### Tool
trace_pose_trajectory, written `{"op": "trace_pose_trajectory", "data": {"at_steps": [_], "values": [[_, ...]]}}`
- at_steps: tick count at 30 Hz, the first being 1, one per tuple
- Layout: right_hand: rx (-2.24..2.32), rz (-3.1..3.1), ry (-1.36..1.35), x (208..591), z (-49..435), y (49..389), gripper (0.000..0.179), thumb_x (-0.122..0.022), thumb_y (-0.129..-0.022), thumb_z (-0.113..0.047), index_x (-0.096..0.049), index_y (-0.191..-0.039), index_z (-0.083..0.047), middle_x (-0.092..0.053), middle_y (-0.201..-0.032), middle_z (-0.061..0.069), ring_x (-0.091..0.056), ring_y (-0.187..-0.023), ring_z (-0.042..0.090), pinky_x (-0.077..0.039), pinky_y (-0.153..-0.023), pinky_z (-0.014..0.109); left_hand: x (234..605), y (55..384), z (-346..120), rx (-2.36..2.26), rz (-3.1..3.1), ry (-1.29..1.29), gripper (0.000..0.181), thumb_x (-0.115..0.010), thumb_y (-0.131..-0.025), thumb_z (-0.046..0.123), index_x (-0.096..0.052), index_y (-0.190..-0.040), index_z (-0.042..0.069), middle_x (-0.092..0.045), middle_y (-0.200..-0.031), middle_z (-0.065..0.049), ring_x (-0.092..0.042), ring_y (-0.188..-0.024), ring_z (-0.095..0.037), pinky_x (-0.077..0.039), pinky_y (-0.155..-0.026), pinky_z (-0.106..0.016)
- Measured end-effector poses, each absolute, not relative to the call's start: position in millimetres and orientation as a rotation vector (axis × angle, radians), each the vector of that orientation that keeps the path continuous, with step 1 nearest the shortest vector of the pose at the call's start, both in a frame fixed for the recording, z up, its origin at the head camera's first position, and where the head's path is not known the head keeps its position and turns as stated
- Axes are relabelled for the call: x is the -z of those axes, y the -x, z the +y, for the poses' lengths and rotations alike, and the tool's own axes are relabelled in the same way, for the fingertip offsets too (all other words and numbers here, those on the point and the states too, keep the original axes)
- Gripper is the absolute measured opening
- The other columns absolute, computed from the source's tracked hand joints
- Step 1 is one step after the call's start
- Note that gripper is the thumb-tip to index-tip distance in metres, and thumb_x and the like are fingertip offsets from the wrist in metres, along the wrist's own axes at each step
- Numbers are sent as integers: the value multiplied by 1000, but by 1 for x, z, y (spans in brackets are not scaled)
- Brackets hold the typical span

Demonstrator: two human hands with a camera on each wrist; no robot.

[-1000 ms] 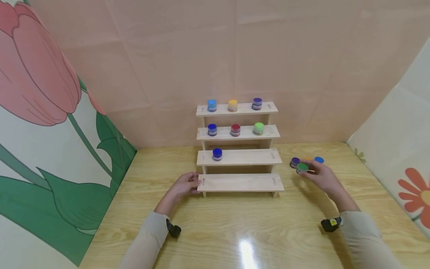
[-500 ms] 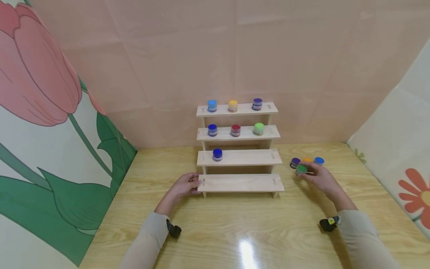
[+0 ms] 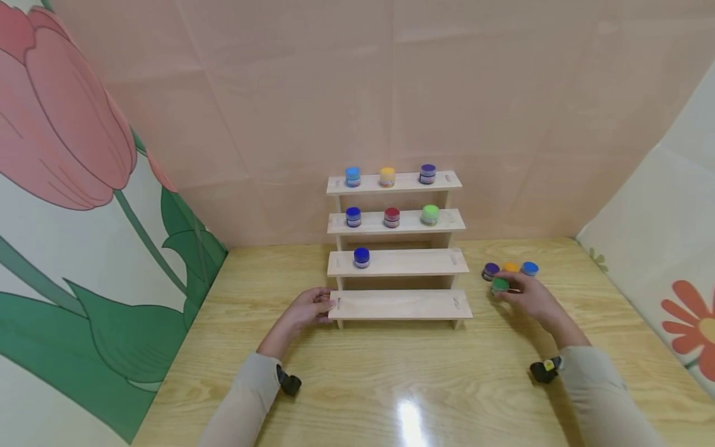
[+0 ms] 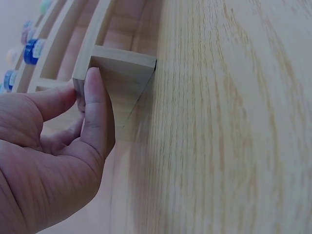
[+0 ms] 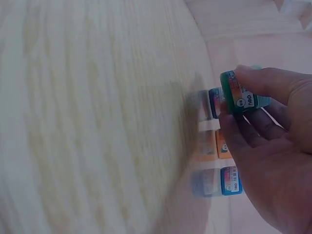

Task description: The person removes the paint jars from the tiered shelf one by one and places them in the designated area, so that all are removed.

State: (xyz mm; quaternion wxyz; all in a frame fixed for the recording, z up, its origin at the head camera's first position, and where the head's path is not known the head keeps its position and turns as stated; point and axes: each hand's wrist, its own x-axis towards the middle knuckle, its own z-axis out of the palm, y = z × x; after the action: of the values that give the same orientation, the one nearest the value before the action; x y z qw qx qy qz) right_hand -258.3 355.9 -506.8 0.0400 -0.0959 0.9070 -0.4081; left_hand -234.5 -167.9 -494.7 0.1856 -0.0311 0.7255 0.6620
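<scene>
A small green paint jar (image 3: 499, 285) is pinched between the thumb and fingers of my right hand (image 3: 535, 301), right of the four-step wooden display rack (image 3: 399, 305). In the right wrist view, the green jar (image 5: 239, 92) appears raised off the table, its label showing. Purple (image 3: 490, 271), orange (image 3: 510, 267) and blue (image 3: 529, 269) jars stand just behind that hand. My left hand (image 3: 305, 307) grips the left end of the rack's lowest board; the left wrist view shows the thumb and fingers around the board's end (image 4: 80, 83).
The top step holds light blue (image 3: 352, 177), yellow (image 3: 387, 177) and purple (image 3: 427, 174) jars. Below are dark blue (image 3: 353, 217), red (image 3: 392, 218) and light green (image 3: 430, 215) ones. A dark blue jar (image 3: 362, 258) stands on the third step. Walls border the wooden table (image 3: 346, 385).
My right hand has shifted slightly left and toward me with the green jar, uncovering more of the orange and blue jars. My left hand stays on the rack.
</scene>
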Motion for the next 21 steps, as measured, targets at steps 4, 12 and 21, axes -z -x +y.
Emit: {"op": "trace_pose_trajectory", "data": {"at_steps": [4, 12, 21], "values": [[1231, 2790, 293, 510, 356, 260, 50, -70, -98, -21, -54, -139, 2, -49, -140, 31, -51, -125, 53, -54, -97, 46, 495, 235, -168, -1858, 2049, 87, 44, -60, -100, 1, -51, -143, -4, -54, -113, -13, -60, -91, -20, -61, -71, -27], [1242, 2768, 259, 514, 355, 262, 53, -71, -97, -24, -53, -139, 4, -39, -148, 35, -47, -127, 56, -44, -104, 65, 494, 234, -167, -1863, 2055, 89, 43, -60, -100, 1, -51, -142, -5, -55, -109, -12, -61, -89, -20, -62, -72, -30], [1231, 2754, 230, 515, 354, 262, 54, -70, -97, -24, -52, -141, 3, -31, -153, 36, -45, -128, 56, -43, -104, 66, 494, 234, -167, -1863, 2058, 93, 43, -60, -100, 0, -51, -142, -5, -54, -108, -12, -61, -88, -21, -62, -71, -30]]}}
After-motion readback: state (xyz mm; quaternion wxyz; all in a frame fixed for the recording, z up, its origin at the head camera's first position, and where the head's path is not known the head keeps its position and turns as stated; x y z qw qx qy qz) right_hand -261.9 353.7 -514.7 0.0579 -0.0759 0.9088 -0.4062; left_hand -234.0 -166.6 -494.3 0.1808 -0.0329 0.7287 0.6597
